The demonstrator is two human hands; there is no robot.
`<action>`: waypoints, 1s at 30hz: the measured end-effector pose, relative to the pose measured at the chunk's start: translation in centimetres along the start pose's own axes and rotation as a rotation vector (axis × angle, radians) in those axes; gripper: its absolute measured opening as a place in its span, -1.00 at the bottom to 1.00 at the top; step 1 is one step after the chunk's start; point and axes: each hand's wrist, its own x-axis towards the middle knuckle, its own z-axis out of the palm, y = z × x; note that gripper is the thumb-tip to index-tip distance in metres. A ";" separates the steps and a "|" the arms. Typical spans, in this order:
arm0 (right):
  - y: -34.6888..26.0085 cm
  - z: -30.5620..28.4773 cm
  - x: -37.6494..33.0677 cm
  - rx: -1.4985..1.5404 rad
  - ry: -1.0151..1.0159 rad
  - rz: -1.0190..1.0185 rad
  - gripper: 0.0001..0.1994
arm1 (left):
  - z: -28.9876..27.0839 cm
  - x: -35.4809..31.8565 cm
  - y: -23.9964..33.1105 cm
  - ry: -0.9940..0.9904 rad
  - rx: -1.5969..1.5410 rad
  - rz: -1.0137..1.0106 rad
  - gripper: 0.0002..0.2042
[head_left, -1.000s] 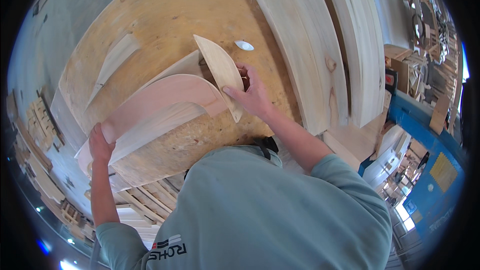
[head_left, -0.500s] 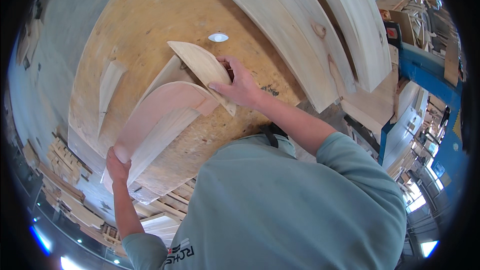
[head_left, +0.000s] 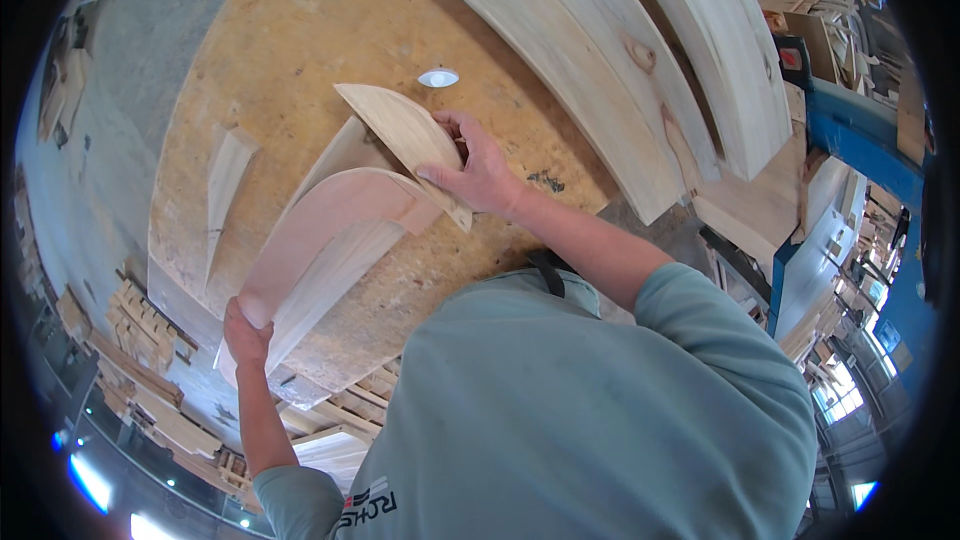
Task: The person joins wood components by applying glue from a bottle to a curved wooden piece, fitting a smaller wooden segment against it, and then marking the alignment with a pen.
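Note:
My left hand (head_left: 248,335) is closed on the lower left end of a thin, pinkish curved board (head_left: 300,230), thumb on top. Under that board lies a paler wooden board (head_left: 335,285) on the worn yellowish worktable (head_left: 320,20). My right hand (head_left: 478,168) grips a pointed, crescent-shaped wood piece (head_left: 392,125), with the thumb on its face and the fingers behind its curved edge. This piece tilts up beside the pinkish board's upper end. Another wooden piece (head_left: 345,150) shows partly between the two.
A narrow wood offcut (head_left: 230,175) lies on the table's left side. Long, pale planks (head_left: 570,40) cover the far right. A small white oval thing (head_left: 438,78) sits beyond my right hand. Blue machine framing (head_left: 865,130) stands at the right, and stacked wood (head_left: 145,325) at the lower left.
The whole view has shifted slightly to the right. Both hands keep their grips, and the wood pieces stay in nearly the same arrangement.

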 end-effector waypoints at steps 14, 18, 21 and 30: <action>-1.0 1.0 1.5 0.111 -0.015 0.038 -0.25 | 0.0 0.1 -0.1 -0.010 0.041 -0.086 -0.17; -2.0 0.9 2.3 0.023 -0.038 0.049 -0.24 | 0.4 0.1 -0.4 -0.027 0.042 -0.093 -0.16; -2.0 0.9 2.7 -0.012 -0.030 0.052 -0.24 | 0.5 0.0 -0.3 -0.012 0.047 -0.076 -0.15; -2.0 1.0 1.9 0.001 -0.101 -0.013 -0.19 | 0.5 0.0 -0.4 -0.030 0.052 -0.086 -0.15</action>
